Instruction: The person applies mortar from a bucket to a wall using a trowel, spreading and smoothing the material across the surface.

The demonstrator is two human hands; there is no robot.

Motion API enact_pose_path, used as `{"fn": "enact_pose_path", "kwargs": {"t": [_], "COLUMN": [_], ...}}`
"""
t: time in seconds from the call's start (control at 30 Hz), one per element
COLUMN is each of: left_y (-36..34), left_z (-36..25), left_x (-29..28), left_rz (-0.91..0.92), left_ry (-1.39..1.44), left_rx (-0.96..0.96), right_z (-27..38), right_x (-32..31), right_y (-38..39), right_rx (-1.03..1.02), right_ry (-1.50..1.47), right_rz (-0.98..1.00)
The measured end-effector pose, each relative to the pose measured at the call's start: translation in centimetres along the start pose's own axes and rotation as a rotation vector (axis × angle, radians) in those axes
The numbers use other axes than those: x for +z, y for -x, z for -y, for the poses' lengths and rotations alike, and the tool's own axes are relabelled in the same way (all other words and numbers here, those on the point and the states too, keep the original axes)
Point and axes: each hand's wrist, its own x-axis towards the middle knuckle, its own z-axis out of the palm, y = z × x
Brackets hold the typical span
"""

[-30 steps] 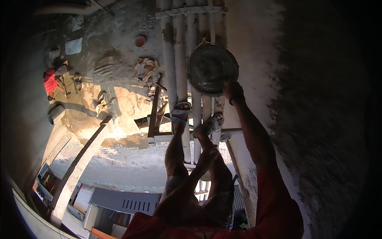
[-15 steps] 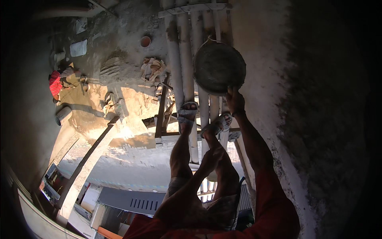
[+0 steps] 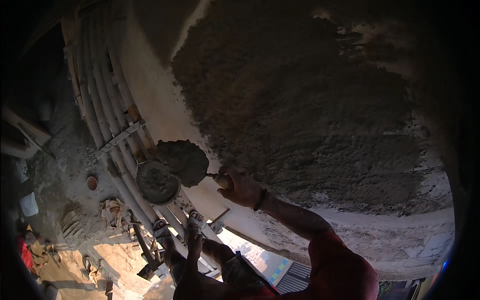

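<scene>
Grey mortar (image 3: pixel 182 162) heaps a trowel (image 3: pixel 224 181) that the right hand (image 3: pixel 243 187) grips by the pan's rim (image 3: pixel 167 201); left hand's (image 3: pixel 194 246) grip unclear.

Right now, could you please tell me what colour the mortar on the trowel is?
The mortar is dark grey; it shows best in the head view.

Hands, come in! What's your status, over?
Right hand: gripping trowel, heaped with mortar. Left hand: by the leg. Watch bucket close by, on poles.
</scene>
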Motion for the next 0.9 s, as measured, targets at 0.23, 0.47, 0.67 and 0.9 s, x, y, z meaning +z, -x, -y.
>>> {"fn": "enact_pose_path", "kwargs": {"t": [0.23,0.47,0.67,0.9], "left_y": [-1.8,-3.2,1.9,2.9], "left_z": [-2.8,-4.4,-6.4,-6.0], "left_x": [0.6,0.6,-0.4,-1.0], "left_rz": [0.110,0.302,0.221,0.083], "left_ry": [-0.009,0.388,0.024,-0.066], "left_rx": [0.137,0.312,0.051,0.155], "right_z": [11.1,14.0,5.4,6.1], "right_x": [-20.1,-26.5,-37.3,-28.1], "right_y": [3.4,4.0,10.9,4.9], "right_rx": [-0.376,-0.325,0.151,0.104], "right_ry": [-0.013,-0.802,-0.041,-0.103], "right_rz": [-0.044,0.230,-0.777,-0.378]}}
